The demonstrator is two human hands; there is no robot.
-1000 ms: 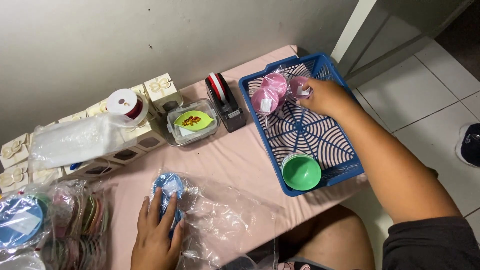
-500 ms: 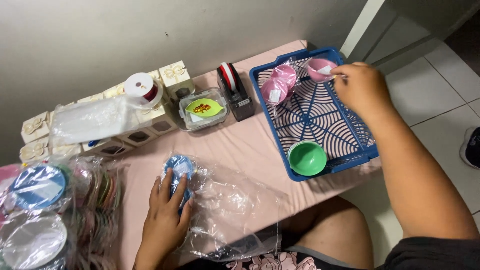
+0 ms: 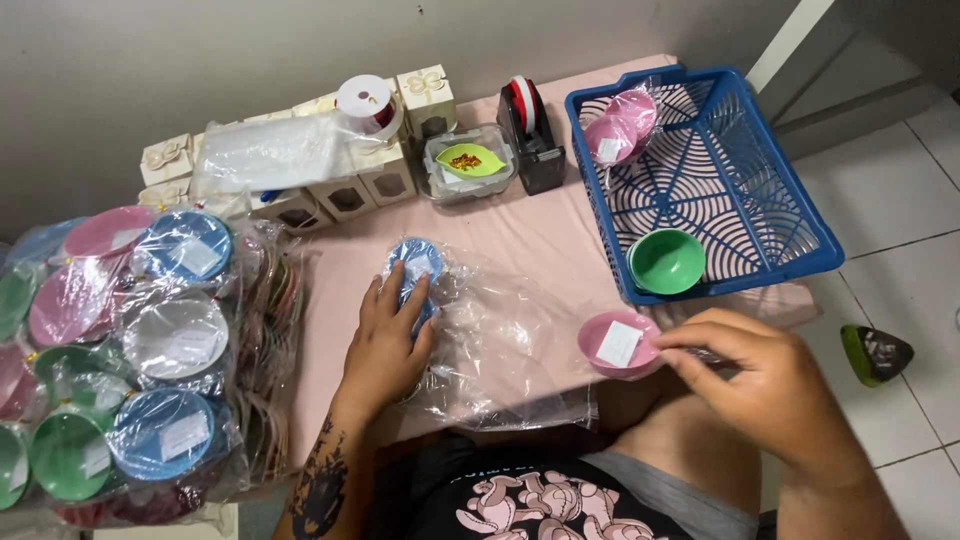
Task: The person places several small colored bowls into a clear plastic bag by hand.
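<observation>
While the left hand point(image 3: 385, 345) presses one blue bowl point(image 3: 415, 262), the right hand point(image 3: 770, 385) pinches one pink bowl point(image 3: 618, 345).

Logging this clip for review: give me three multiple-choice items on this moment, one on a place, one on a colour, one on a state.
1. Where is the green bowl?
A. In the blue basket
B. On the floor
C. In the left hand

2. What colour is the small bowl at the right hand?
A. Yellow
B. Pink
C. Black

3. How does the left hand stand?
A. Raised in the air
B. Inside the basket
C. Resting flat on a wrapped blue dish

Answers: 1 A, it sits within the basket's walls. 2 B, its rim is pink, with a white label. 3 C, the fingers lie over the dish on the clear plastic.
</observation>
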